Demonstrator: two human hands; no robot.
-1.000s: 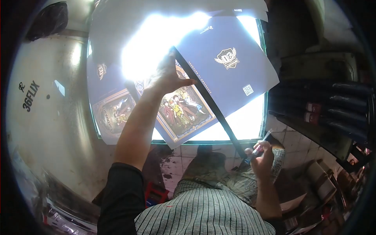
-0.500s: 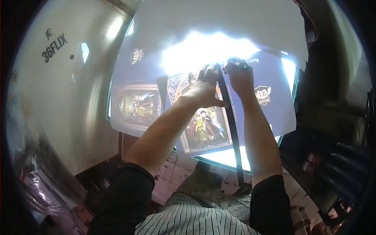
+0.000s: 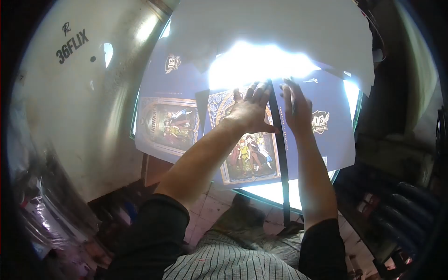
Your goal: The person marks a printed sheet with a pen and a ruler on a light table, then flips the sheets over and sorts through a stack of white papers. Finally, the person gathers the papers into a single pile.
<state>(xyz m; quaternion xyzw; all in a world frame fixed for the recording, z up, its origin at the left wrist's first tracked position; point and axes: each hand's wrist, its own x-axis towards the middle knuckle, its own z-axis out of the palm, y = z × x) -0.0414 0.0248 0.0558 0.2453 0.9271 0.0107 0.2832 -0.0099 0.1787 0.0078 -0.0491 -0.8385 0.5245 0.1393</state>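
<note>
The glowing surface carries the blue printed sheet; the black ruler lies across it, overhanging the near edge; the left hand rests spread there as before, clasping nothing; the right hand, earlier near the ruler's lower end, is now beside its upper part, grasping a slim dark tool, mostly hidden.

Lower centre: grey shirt front, dark vertical pinstripes, small red mark. Black sleeves, lower left and lower right, cuffs near elbows. Trousers dull grey-green.
</note>
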